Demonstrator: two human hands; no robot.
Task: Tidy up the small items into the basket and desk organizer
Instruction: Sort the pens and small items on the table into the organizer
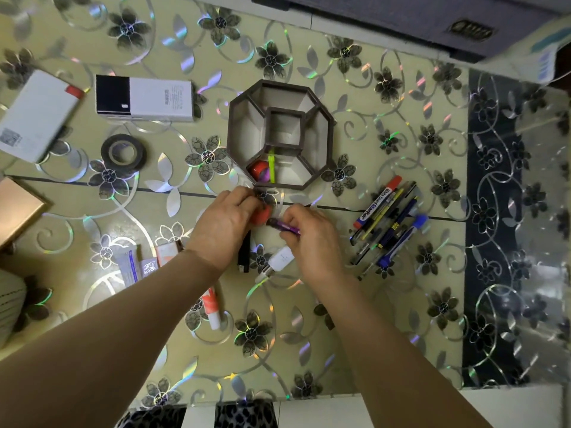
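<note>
A brown octagonal desk organizer [328,131] stands at the table's middle. Its near compartment holds a red round item [259,170] and a green stick [271,166]. Just in front of it, my left hand [227,225] is closed on a small red object [262,217]. My right hand [312,239] pinches a purple pen-like item [282,227] right beside it. A pile of pens and a whiteboard marker [386,223] lies to the right. A white charger plug [278,261] and a black stick [244,253] lie under my hands.
A roll of dark tape [123,152] lies at the left, with two white boxes [145,98] behind it. Small tubes and packets [139,265] sit near my left forearm. A brown box corner [18,205] is at the far left edge.
</note>
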